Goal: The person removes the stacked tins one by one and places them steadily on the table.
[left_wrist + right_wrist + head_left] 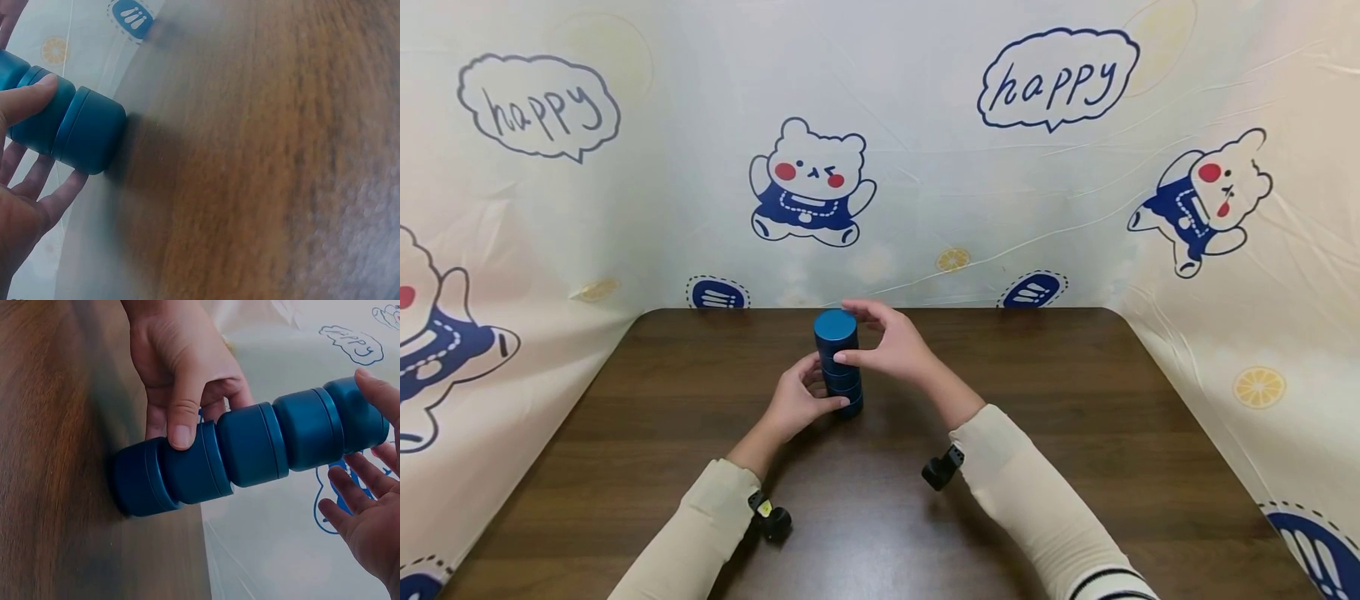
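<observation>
Several small round blue tins with lids stand in one upright column, the stack of tins [841, 371], toward the far side of the table. My left hand [794, 402] holds the lower part, its thumb across the second tin [190, 469] from the bottom and its fingers behind. Up at the top tin [351, 415], my right hand [897, 340] grips with the thumb on the near side and fingers round the far side. The bottom tin [94, 131] rests on the tabletop. In the right wrist view the tins sit slightly offset from one another.
The dark wooden table [1037, 400] has rounded far corners. Behind it and at both sides hangs a pale printed cloth [917, 75] with cartoon bears and lettering. Small black cameras [942, 468] are strapped at both wrists, over cream sleeves [1030, 500].
</observation>
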### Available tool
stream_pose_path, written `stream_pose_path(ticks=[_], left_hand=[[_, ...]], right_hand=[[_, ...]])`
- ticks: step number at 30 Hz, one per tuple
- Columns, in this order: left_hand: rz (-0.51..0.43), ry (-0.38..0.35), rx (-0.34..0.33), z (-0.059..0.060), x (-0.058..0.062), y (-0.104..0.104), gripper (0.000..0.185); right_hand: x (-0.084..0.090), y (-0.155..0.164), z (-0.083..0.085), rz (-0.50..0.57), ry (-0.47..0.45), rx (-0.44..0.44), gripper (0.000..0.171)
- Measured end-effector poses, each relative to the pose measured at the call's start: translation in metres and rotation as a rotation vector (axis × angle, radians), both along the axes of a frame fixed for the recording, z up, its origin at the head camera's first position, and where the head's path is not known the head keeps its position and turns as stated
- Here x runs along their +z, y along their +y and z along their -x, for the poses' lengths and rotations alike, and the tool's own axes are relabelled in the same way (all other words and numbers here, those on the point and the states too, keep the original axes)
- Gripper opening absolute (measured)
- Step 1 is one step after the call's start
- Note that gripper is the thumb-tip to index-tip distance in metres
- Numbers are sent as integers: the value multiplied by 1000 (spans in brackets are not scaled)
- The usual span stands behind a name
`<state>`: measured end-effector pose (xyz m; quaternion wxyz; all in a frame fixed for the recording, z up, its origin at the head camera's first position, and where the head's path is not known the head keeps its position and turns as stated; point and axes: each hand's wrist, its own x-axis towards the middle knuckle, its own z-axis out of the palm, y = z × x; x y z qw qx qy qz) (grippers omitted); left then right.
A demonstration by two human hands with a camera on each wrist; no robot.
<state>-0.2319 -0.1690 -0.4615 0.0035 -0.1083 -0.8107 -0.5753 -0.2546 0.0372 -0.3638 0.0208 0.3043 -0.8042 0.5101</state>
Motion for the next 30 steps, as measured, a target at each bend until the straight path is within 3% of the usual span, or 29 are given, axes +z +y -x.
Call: stream_pose_path(ticks=[26,30], left_hand=[[-31,3,-28,-2,3,1,76],[-36,-4,-29,-5,7,2,76]], right_hand=[[-1,3,0,99,-67,-18,59],[14,5,-12,99,-89,-13,58]])
